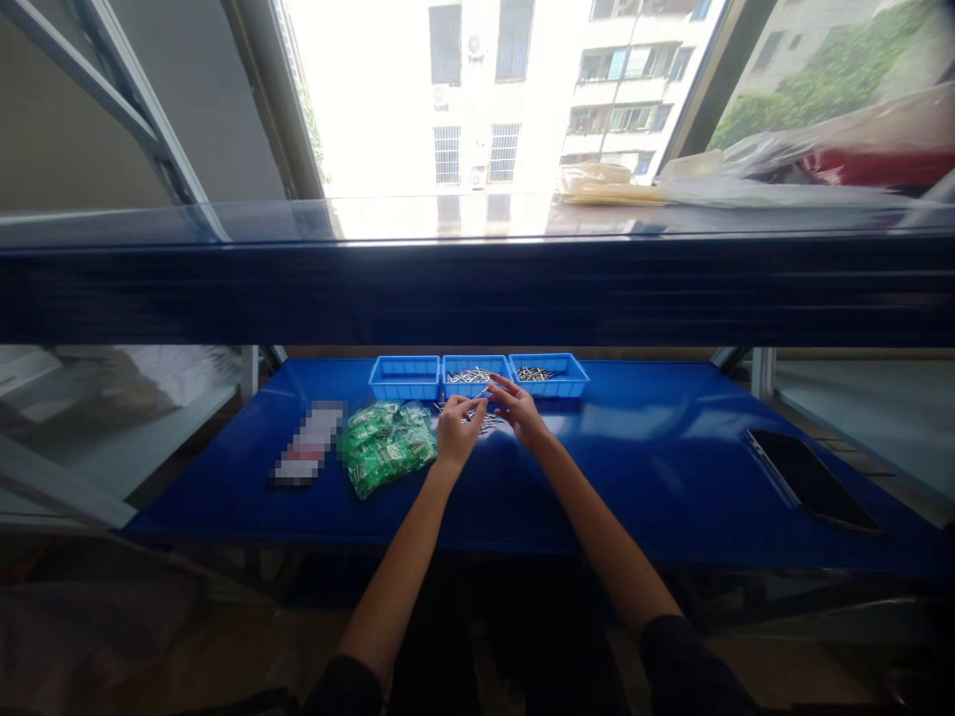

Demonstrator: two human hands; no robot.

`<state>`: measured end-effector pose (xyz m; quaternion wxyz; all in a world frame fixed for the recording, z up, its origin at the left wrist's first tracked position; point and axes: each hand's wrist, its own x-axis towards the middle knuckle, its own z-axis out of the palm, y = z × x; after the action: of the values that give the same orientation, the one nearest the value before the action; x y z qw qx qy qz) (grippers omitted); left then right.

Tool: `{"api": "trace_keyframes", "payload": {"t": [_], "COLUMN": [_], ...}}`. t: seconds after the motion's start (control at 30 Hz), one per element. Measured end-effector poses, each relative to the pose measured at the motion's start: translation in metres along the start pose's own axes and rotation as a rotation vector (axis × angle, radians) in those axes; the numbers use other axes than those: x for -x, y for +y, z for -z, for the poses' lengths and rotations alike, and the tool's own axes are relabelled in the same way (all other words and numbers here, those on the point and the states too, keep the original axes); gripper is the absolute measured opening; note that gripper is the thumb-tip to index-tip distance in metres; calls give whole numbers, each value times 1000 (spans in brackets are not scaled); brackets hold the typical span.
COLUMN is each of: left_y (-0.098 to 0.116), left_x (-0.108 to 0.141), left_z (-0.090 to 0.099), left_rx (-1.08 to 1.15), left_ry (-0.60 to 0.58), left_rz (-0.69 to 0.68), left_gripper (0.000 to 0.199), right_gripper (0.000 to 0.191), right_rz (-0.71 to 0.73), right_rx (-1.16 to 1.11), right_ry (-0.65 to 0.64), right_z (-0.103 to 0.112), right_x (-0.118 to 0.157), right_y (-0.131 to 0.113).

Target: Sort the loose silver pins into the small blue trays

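Note:
My left hand [458,432] is closed in a pinch on a thin metal pin [481,392], too small to tell its exact kind. Across from it, the fingertips of my right hand [521,414] come together at the pin's other end. Below and between the hands lies a loose pile of similar metal pins [490,425], partly hidden by them. Just behind the hands are a blue middle tray [477,361] and a right-hand tray [573,374], both containing small metal pieces. Left of my left hand sits a heap of green-printed clear plastic packets [388,447].
A third blue tray [405,392] stands at the left end of the row. On the blue table [634,467] a dark phone-like device [817,482] lies at right and a pixelated object [309,445] at left. A blue shelf beam [477,293] crosses above the trays.

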<state>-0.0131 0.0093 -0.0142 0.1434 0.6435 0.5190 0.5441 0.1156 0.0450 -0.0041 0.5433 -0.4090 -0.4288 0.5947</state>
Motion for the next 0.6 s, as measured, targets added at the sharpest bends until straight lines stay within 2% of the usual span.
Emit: {"api": "trace_keyframes", "payload": {"t": [0.2, 0.33, 0.5, 0.6], "left_y": [-4, -3, -2, -4], "left_x": [-4, -6, -7, -7], "left_z": [1, 3, 7, 7], "left_rx": [75, 149, 214, 207], "left_ry": [128, 213, 280, 288], "left_rz": [-12, 62, 168, 190], "left_gripper": [31, 29, 32, 33], "right_gripper": [40, 39, 40, 44], "right_rz": [-90, -101, -87, -73], "right_rx": [-18, -2, 135, 178], "right_ry": [-136, -174, -321, -276], "right_z": [-5, -8, -14, -13], "right_x": [5, 7, 14, 14], "right_y": [1, 3, 1, -1]}}
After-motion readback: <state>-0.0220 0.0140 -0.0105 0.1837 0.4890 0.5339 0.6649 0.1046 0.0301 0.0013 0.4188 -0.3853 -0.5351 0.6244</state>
